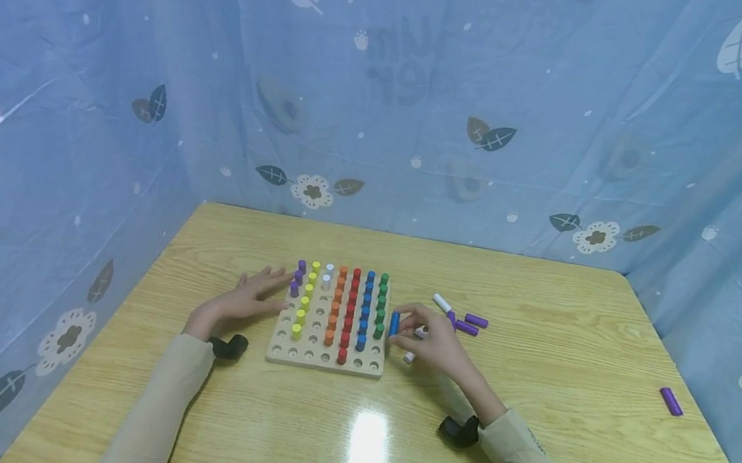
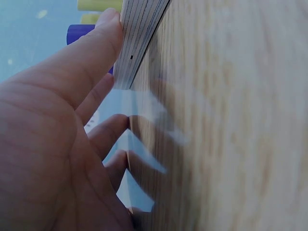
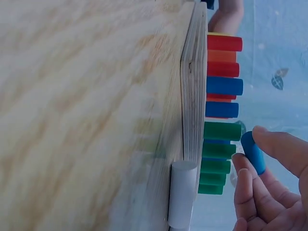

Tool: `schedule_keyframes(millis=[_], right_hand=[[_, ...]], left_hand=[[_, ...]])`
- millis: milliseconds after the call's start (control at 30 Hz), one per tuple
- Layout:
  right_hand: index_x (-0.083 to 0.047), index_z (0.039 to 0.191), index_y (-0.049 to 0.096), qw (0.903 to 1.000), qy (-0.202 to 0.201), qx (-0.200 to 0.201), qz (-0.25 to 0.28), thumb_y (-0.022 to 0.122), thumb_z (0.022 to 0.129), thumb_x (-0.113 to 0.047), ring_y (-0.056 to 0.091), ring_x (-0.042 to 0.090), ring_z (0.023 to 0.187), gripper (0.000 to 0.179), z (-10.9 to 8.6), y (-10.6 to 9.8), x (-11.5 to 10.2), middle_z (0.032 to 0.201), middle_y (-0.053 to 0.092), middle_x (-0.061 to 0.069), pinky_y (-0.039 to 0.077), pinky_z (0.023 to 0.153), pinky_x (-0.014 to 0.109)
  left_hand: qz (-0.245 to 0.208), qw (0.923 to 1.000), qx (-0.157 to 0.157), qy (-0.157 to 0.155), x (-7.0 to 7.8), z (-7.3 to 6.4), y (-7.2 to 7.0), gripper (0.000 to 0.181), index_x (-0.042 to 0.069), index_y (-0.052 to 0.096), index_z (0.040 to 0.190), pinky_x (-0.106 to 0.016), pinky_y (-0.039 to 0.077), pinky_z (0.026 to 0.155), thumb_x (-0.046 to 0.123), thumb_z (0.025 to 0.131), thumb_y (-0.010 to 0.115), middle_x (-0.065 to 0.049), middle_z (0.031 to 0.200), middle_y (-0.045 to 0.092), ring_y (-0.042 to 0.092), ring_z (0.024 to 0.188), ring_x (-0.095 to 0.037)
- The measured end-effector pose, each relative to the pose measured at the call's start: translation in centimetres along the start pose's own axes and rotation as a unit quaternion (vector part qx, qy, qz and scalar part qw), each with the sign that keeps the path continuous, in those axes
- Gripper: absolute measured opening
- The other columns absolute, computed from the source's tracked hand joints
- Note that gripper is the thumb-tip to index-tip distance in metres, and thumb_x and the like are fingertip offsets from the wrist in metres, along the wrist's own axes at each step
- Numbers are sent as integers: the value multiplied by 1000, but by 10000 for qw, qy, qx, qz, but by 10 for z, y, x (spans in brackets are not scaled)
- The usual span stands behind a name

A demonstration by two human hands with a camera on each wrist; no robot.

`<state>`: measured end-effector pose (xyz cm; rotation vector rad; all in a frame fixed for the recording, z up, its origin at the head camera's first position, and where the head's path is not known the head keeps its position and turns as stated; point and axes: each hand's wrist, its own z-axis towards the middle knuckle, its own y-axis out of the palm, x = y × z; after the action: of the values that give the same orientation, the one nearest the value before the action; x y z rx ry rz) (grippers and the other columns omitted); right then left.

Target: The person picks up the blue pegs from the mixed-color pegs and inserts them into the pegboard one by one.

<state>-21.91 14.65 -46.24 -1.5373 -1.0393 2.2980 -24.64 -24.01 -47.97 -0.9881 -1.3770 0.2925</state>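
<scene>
A wooden pegboard (image 1: 325,362) lies on the table, with columns of purple, yellow, white, orange, red, blue and green pegs standing in its holes. Between thumb and fingers, my right hand (image 1: 435,343) pinches a blue peg (image 3: 252,153) just off the board's right side, close to the green pegs (image 3: 221,131). My left hand (image 1: 242,302) rests at the board's left edge with fingers extended. In the left wrist view its thumb (image 2: 103,36) lies against the board's side edge, near a purple peg (image 2: 79,33).
Right of the board lie loose purple pegs (image 1: 476,320) and white pegs (image 1: 442,303), some partly behind my right hand. One purple peg (image 1: 671,401) lies alone near the table's right edge. A blue patterned curtain (image 1: 422,113) surrounds the table's back and sides.
</scene>
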Motion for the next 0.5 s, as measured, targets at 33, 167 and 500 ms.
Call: schedule_keyframes(millis=[33, 167, 500], right_hand=[[-14, 113, 61, 10000, -70, -6, 57, 77, 76, -17, 62, 8, 80, 40, 0, 0, 0, 84, 67, -8, 51, 70, 28], [-10, 115, 57, 9986, -415, -132, 313, 76, 76, -10, 61, 11, 77, 43, 0, 1, -2, 85, 66, -2, 53, 73, 34], [2, 115, 50, 9951, -713, -471, 493, 65, 79, 7, 61, 30, 80, 39, -4, -2, -33, 90, 63, 23, 53, 69, 36]], left_hand=[[4, 10000, -6, -21, 0, 0, 0, 69, 27, 23, 148, -57, -19, 108, 48, 89, 54, -8, 156, 8, -7, 143, -31], [11, 10000, -4, -63, -2, 0, 0, 69, 31, 22, 147, -56, -19, 108, 50, 89, 53, -5, 157, 7, -8, 143, -29], [36, 10000, 15, 9, -2, 0, 1, 69, 29, 22, 148, -57, -18, 108, 50, 89, 53, -8, 156, 8, -7, 143, -31]])
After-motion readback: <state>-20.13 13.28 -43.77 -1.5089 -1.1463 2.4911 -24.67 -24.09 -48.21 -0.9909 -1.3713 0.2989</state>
